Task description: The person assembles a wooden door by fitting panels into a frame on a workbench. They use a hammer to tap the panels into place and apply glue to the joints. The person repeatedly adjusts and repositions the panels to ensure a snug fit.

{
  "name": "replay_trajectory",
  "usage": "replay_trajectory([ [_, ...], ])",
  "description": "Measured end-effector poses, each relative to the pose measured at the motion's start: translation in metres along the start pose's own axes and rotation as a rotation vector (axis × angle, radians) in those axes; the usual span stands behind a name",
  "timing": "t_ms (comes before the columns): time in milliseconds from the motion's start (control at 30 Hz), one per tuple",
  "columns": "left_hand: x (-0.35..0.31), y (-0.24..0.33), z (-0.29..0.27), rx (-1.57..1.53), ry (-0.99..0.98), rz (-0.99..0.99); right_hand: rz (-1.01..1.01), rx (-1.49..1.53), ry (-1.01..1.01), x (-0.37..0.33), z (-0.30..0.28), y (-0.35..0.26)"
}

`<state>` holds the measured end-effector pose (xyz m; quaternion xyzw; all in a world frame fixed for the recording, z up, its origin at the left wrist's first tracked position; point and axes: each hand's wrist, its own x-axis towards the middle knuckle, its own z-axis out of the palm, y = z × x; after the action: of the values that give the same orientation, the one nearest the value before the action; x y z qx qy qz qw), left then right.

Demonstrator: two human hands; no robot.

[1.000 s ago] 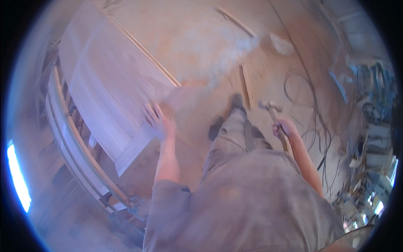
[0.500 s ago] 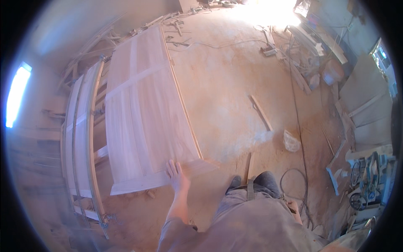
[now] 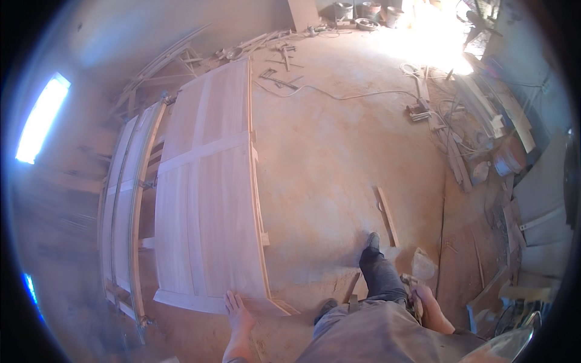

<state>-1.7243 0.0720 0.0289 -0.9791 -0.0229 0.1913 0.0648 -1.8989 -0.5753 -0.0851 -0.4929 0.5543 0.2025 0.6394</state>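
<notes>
A large pale wooden panel [image 3: 227, 199], built of boards with cross rails like a door, extends away from me on the left. My left hand [image 3: 239, 311] rests on its near end rail with the fingers stretched out. Beside my right hip, my right hand [image 3: 428, 305] is closed around a narrow object [image 3: 412, 290], whose kind I cannot make out. Left of the panel stands a second, narrower wooden panel [image 3: 124, 206], with a long clamp bar [image 3: 134, 236] along it.
A loose wood strip [image 3: 388, 216] and a clear plastic bag [image 3: 423, 264] lie on the dusty floor ahead. A cable [image 3: 345, 97] crosses the floor farther off. Scrap boards [image 3: 457, 157] pile along the right wall. Several buckets [image 3: 370, 10] stand at the back.
One leg has stepped forward, and the view has shifted. My right hand has come into fuller view at my hip. My left hand stays on the panel's near end.
</notes>
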Motion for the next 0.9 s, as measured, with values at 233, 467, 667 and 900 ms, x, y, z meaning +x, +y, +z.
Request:
replay_trajectory([
  [233, 0.000, 0.139, -0.072, -0.437, -0.408, 0.036, -0.096, -0.262, -0.008, 0.116, -0.040, -0.218],
  [467, 0.003, 0.272, -0.116, -0.657, -0.401, -0.053, -0.077, -0.050, -0.215, 0.125, 0.044, -0.403],
  [667, -0.005, 0.269, -0.030, -0.816, -0.473, -0.378, -0.006, -0.069, -0.295, 0.128, 0.119, -0.494],
  [900, 0.035, 0.231, 0.075, -1.080, -0.540, -0.620, 0.115, -0.173, -0.374, 0.155, 0.210, -0.571],
])
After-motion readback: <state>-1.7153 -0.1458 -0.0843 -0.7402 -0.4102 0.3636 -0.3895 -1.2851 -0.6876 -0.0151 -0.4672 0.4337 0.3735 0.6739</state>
